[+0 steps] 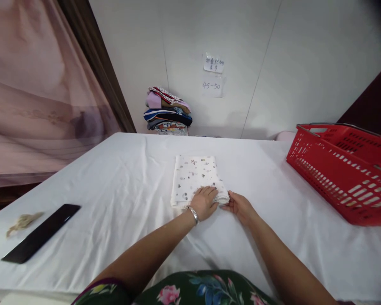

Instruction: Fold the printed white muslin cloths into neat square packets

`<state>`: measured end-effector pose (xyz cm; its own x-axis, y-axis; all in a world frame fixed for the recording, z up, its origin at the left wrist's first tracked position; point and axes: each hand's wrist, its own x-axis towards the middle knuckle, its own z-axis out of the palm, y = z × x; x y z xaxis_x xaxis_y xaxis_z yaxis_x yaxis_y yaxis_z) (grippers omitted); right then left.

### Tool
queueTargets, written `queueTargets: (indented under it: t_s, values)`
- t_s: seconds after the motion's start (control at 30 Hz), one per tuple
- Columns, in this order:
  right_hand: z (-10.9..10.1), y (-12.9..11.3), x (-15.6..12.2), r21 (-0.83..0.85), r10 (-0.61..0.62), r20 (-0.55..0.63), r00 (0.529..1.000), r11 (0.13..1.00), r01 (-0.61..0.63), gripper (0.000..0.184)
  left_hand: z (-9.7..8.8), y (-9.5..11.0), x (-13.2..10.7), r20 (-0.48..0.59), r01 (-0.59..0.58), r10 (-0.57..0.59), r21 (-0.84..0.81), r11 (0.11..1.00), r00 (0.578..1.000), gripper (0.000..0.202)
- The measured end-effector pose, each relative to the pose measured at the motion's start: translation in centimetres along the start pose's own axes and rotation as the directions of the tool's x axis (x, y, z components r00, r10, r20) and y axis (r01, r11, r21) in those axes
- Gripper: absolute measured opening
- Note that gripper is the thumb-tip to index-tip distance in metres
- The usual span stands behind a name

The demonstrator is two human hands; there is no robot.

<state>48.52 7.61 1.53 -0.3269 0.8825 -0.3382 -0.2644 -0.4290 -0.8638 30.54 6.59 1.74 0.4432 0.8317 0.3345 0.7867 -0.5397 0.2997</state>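
Observation:
A folded white cloth (pixel 193 173) with small grey, green and red prints lies on the white-covered table (pixel 257 169) in front of me. My left hand (pixel 205 202), with a silver bracelet at the wrist, rests flat on the cloth's near part, fingers stretched out. At the near right corner, my right hand (pixel 239 206) has its fingers closed around the cloth's layered edge, and the fingertips are partly hidden there.
At the right stands a red plastic basket (pixel 333 169). A black flat strip (pixel 41 233) and a beige bundle of string (pixel 23 222) lie at the left. Beyond the far edge is a stack of folded fabrics (pixel 168 112) against the wall. A pink curtain (pixel 34 84) hangs left.

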Motion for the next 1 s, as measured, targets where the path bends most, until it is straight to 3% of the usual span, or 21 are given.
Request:
queueTargets:
  t_s: [0.17, 0.4, 0.53, 0.67, 0.77, 0.87, 1.0]
  values:
    - [-0.4, 0.2, 0.0, 0.022, -0.045, 0.043, 0.998, 0.999, 0.044, 0.026, 0.1, 0.9, 0.1, -0.062, 0.04, -0.038, 0.022, 0.999, 0.997, 0.034]
    - [-0.9, 0.5, 0.3, 0.03, -0.074, 0.116, 0.99, 0.997, 0.071, 0.031, 0.8, 1.8, 0.4, -0.092, 0.058, -0.053, 0.06, 0.996, 0.994, 0.043]
    - [-0.5, 0.8, 0.5, -0.005, -0.083, 0.014, 0.996, 0.997, 0.083, 0.031, 0.6, 1.8, 1.1, -0.099, 0.102, -0.099, 0.023, 0.995, 0.99, 0.027]
    - [-0.2, 0.9, 0.8, -0.049, -0.089, -0.045, 0.995, 0.995, 0.087, 0.031, -0.2, 1.8, 1.7, -0.146, 0.151, -0.148, 0.016, 0.988, 0.978, 0.025]
    - [-0.2, 0.9, 0.8, -0.058, -0.089, -0.043, 0.995, 0.995, 0.087, 0.03, -0.2, 1.9, 1.6, -0.172, 0.09, -0.075, 0.08, 0.993, 0.982, 0.025]
    - [-0.1, 0.9, 0.8, -0.062, -0.085, -0.054, 0.995, 0.995, 0.082, 0.032, 0.6, 2.0, 1.2, -0.122, 0.017, 0.0, 0.14, 0.99, 0.993, 0.024]
    - [0.1, 0.9, 0.8, -0.061, -0.084, -0.101, 0.991, 0.995, 0.078, 0.045, 1.0, 1.8, 1.1, -0.12, 0.029, -0.01, 0.162, 0.986, 0.993, 0.024]
